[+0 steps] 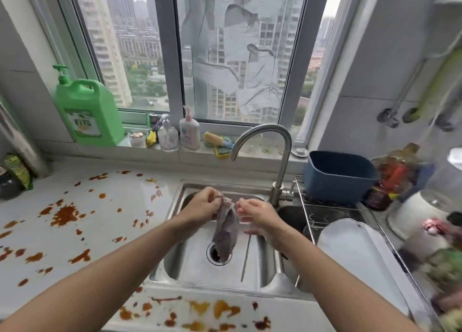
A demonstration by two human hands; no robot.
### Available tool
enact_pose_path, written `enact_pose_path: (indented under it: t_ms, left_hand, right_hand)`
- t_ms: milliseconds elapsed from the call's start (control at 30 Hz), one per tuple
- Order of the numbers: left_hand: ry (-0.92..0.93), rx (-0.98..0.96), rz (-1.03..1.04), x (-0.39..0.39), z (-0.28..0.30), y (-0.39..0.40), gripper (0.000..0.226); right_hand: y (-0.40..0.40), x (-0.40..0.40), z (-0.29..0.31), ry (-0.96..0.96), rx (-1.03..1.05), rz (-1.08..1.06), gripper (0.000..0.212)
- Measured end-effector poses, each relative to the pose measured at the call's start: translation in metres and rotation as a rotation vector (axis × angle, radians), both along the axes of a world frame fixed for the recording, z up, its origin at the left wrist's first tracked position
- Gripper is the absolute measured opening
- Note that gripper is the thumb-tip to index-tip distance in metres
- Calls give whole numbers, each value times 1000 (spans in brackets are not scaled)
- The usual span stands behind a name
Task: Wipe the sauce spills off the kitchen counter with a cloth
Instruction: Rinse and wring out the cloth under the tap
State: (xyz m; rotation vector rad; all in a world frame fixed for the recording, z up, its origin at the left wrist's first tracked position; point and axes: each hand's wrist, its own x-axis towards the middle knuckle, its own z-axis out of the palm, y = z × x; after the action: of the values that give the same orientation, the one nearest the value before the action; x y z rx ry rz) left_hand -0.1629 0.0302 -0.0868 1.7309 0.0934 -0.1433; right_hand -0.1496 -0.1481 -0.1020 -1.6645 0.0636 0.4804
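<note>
- Left hand (pixel 203 205) pinches the top corner of a purple-grey cloth (pixel 225 229), fingers curled round it; the cloth hangs limp over the sink basin (pixel 185 261), lower end near the drain (pixel 218 253).
- Right hand (pixel 257 218) is just beside the cloth's other edge, fingers loosely extended; blurred, so I cannot tell if it touches or grips.
- Held over the basin probably so drips fall into the sink, likely wetting or wringing before wiping; no water visibly runs from the faucet (pixel 270 141).
- Sauce spills (pixel 65 215), orange-brown, are scattered over the white counter (pixel 105 231) left of the sink; more sauce sits on the front ledge (pixel 220 309) below the basin. None looks wiped yet.
- Open room: the left counter is broad, bounded by the windowsill behind, the sink rim on the right and a dark jar (pixel 8 185) at far left.
- Right side is crowded: dish rack (pixel 325 206), blue tub (pixel 337 176), bottles; little room there.
- Front ledge is narrow, so sauce could be pushed off its edge.
</note>
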Motion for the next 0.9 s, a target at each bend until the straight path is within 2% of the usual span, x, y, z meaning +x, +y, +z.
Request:
enact_pose_path:
  t_ms: [200, 300, 433, 500, 667, 833, 900]
  left_hand:
    - [66, -162, -40, -15, 7, -40, 12]
    - [63, -179, -52, -15, 10, -52, 13]
    - [-36, -17, 10, -18, 13, -64, 14]
    - [-84, 34, 45, -20, 14, -68, 12]
    - [-145, 6, 19, -29, 25, -81, 10]
    - [-301, 303, 38, -30, 30, -88, 12]
    - [-282, 338, 46, -31, 31, -89, 17]
  right_hand:
    - [-25, -26, 2, -112, -81, -22, 31]
    - [-40, -33, 4, -109, -132, 52, 29]
    - [-54, -41, 7, -139, -242, 59, 6]
    - [-62, -44, 8, -133, -235, 39, 7]
    - [-74, -47, 20, -232, -213, -37, 12]
    - [-81, -50, 25, -353, -239, -108, 12]
    - [-82, -49, 24, -353, -246, -86, 11]
